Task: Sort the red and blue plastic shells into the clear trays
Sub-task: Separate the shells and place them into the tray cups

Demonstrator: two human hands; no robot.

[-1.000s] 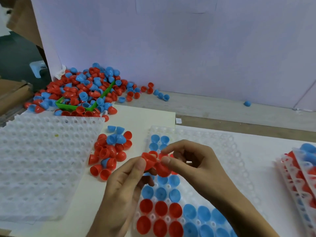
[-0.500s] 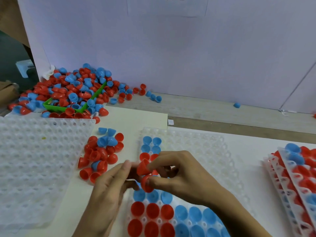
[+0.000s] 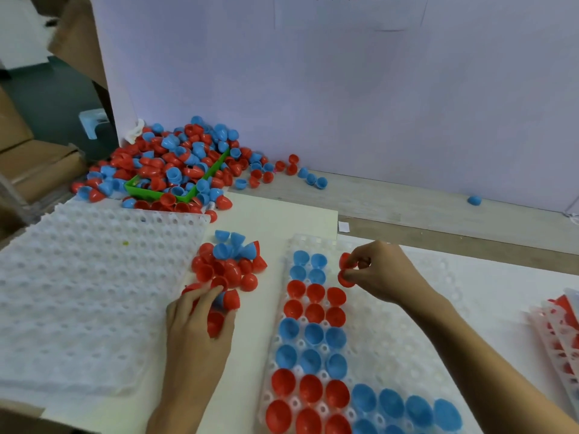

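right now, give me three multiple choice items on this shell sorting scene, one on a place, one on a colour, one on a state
1. Where does the green bin sit?
A. far left, within the big shell heap
B. on the tray being filled
C. in the right hand

2. What colour are the shells pinched by the right hand?
A. blue
B. red
C. green

3. What is the state of the clear tray at left?
A. full of red shells
B. half filled with blue shells
C. its visible pockets hold no shells

Answers:
1. A, the bin's green rim shows among the red and blue heap by the wall.
2. B, two red shells sit at its fingertips above the tray being filled.
3. C, no shells show in its pockets, while the left hand holds red shells from the small pile beside it.
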